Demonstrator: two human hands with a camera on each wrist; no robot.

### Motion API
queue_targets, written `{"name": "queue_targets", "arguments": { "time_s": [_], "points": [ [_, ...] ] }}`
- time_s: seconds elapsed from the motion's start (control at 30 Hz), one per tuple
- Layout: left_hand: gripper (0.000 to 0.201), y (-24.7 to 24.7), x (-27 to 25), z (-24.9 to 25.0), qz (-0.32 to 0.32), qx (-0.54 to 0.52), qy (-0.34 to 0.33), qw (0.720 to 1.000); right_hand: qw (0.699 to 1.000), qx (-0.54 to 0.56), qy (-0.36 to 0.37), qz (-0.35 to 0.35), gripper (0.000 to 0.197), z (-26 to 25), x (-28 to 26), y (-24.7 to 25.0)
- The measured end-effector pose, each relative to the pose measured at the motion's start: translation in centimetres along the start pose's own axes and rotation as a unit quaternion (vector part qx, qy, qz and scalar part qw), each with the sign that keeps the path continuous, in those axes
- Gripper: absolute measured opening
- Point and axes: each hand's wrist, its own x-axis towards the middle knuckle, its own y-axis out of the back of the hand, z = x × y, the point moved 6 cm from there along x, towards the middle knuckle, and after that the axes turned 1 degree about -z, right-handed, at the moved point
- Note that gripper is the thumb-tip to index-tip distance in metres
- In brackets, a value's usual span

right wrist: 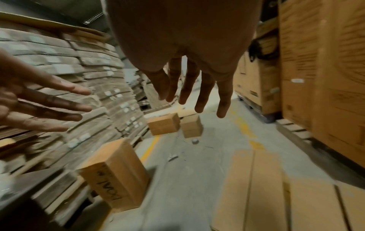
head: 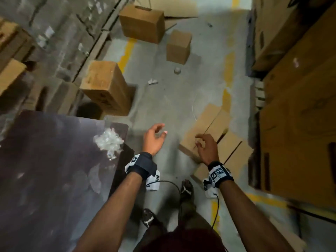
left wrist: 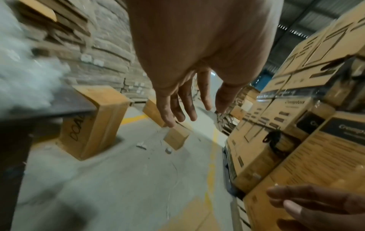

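Both empty and loosely spread, the right hand hovers directly above the flattened cardboard on the floor, its length running forward from the fingers, the left hand farther off.

Matt brown cardboard sheets, rough concrete floor

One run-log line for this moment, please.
left hand: open, empty | right hand: open, empty, above flattened carton | no contact seen

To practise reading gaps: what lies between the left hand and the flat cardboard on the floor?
In the head view, only a strip of bare grey floor shows between the left hand and the flat cardboard.
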Motion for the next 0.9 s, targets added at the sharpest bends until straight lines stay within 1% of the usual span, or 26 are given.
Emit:
{"name": "queue_targets", "arguments": {
  "time_s": [0.1,0.2,0.27,0.33,0.43,0.53,0.67,0.73,0.8,0.83,0.9],
  "points": [
    [0.025,-6.8,4.1,-1.8,-0.043,0.031,0.019,0.998,0.997,-0.003,-0.079,-0.001,0.023,7.3,2.5,1.2],
    [0.024,-12.5,7.4,-4.2,-0.081,0.062,0.048,0.994,0.988,-0.008,-0.157,-0.005,0.022,14.8,4.2,0.9],
    [0.023,-15.9,9.7,-6.7,-0.104,0.076,0.069,0.989,0.978,0.011,-0.208,-0.005,0.023,19.8,5.3,-0.2],
    [0.022,-19.5,12.0,-10.2,-0.132,0.101,0.084,0.982,0.966,0.020,-0.259,-0.004,0.025,24.6,6.4,-2.0],
    [0.021,-25.0,15.5,-16.6,-0.174,0.133,0.094,0.971,0.945,0.042,-0.323,-0.008,0.027,32.0,8.1,-6.2],
    [0.024,-30.2,19.1,-23.8,-0.217,0.164,0.105,0.957,0.930,0.066,-0.361,-0.025,0.032,38.7,10.5,-11.6],
    [0.030,-35.4,23.1,-32.7,-0.241,0.183,0.123,0.945,0.916,0.072,-0.388,-0.074,0.050,45.8,13.8,-18.5],
    [0.045,-37.4,24.6,-36.2,-0.259,0.200,0.116,0.938,0.910,0.061,-0.400,-0.090,0.064,48.8,15.2,-21.1],
    [0.063,-39.0,25.8,-39.3,-0.278,0.213,0.099,0.931,0.906,0.055,-0.410,-0.088,0.075,51.1,16.2,-23.0],
    [0.068,-39.6,26.2,-40.8,-0.288,0.218,0.097,0.927,0.906,0.057,-0.413,-0.079,0.077,52.0,16.4,-23.6],
    [0.070,-40.5,26.5,-42.9,-0.308,0.211,0.108,0.921,0.901,0.071,-0.424,-0.055,0.081,52.9,16.7,-24.3]
  ]
}}
